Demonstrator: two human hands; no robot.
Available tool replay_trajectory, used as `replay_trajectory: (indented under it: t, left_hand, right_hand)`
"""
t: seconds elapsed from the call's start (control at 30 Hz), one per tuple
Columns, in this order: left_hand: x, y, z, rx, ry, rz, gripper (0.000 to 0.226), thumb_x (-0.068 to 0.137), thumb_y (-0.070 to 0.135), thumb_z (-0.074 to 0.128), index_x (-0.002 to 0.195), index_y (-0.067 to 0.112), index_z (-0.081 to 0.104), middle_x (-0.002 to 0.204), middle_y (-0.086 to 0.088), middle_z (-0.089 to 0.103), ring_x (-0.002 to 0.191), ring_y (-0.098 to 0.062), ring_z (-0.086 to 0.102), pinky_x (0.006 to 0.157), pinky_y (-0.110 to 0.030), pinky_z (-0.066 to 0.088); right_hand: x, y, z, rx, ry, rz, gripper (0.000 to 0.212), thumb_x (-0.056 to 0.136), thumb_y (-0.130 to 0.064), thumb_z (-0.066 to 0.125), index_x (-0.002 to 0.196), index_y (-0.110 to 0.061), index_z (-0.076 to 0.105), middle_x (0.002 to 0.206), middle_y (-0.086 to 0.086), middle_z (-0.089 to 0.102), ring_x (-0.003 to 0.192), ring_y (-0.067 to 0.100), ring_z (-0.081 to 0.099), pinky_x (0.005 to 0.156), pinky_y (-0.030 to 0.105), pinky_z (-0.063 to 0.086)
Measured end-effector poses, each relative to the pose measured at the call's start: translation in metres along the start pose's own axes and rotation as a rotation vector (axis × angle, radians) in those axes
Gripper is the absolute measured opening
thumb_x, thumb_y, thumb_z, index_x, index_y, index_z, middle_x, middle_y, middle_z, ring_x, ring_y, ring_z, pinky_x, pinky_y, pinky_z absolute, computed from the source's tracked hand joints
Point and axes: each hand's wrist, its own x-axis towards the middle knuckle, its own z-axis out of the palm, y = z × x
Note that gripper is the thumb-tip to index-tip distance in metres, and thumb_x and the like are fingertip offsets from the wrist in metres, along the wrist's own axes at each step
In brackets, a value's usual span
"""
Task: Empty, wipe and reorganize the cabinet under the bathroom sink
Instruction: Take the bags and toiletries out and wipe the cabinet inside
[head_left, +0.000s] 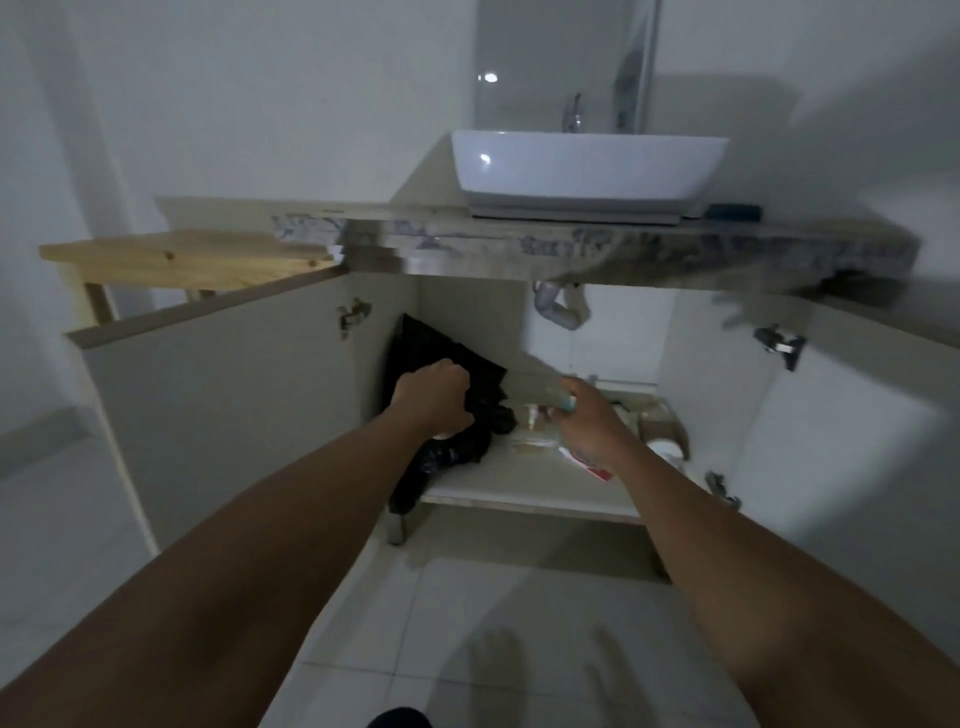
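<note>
Black crumpled plastic bag, far left on white cabinet shelf: my left hand bunches it, soft, light. Right hand pinches a blurred small object, unclear.

I see a white vessel basin sitting on the marbled worktop, chrome tap behind it. A mirror hangs on the white wall above. Small dark blue object lies on the worktop just right of the basin, too blurred to identify. A pine wooden shelf stands at left, beside the worktop edge. Pale floor tiles below.
</note>
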Motion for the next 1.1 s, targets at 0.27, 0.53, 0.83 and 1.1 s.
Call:
replay_trajectory:
  t: [0.27, 0.53, 0.83, 1.1]
  left_hand:
    - [0.072, 0.083, 0.073, -0.1, -0.104, 0.121, 0.052, 0.083, 0.044, 0.068, 0.128, 0.021, 0.058, 0.132, -0.006, 0.054, 0.118, -0.027, 0.056, 0.095, -0.039, 0.05]
    - [0.158, 0.15, 0.218, -0.276, -0.326, 0.13, 0.056, 0.087, 0.048, 0.066, 0.136, 0.025, 0.051, 0.142, 0.001, 0.049, 0.127, -0.019, 0.05, 0.099, -0.033, 0.042]
    - [0.282, 0.238, 0.334, -0.659, -0.481, 0.007, 0.051, 0.091, 0.041, 0.065, 0.134, 0.017, 0.053, 0.133, -0.005, 0.057, 0.122, -0.023, 0.055, 0.103, -0.039, 0.047]
    - [0.35, 0.299, 0.376, -0.998, -0.575, -0.227, 0.056, 0.099, 0.024, 0.052, 0.151, 0.013, 0.033, 0.153, -0.009, 0.041, 0.136, -0.026, 0.044, 0.105, -0.029, 0.038]
  right_hand:
    - [0.009, 0.104, -0.04, -0.076, 0.096, 0.215, 0.05, 0.093, -0.009, 0.056, 0.142, -0.01, 0.044, 0.146, 0.01, 0.046, 0.131, 0.026, 0.046, 0.104, 0.026, 0.034]
    - [0.07, 0.243, -0.017, 0.002, 0.136, 0.434, 0.053, 0.096, -0.02, 0.056, 0.146, -0.018, 0.04, 0.148, 0.007, 0.044, 0.132, 0.025, 0.047, 0.111, 0.037, 0.036]
    - [0.172, 0.358, -0.024, 0.004, 0.318, 0.556, 0.046, 0.098, -0.026, 0.053, 0.141, -0.015, 0.045, 0.144, 0.012, 0.047, 0.129, 0.027, 0.047, 0.105, 0.033, 0.036]
    - [0.246, 0.417, -0.033, 0.124, 0.298, 0.619, 0.044, 0.101, -0.023, 0.045, 0.141, -0.004, 0.043, 0.142, 0.015, 0.049, 0.129, 0.029, 0.047, 0.098, 0.028, 0.036]
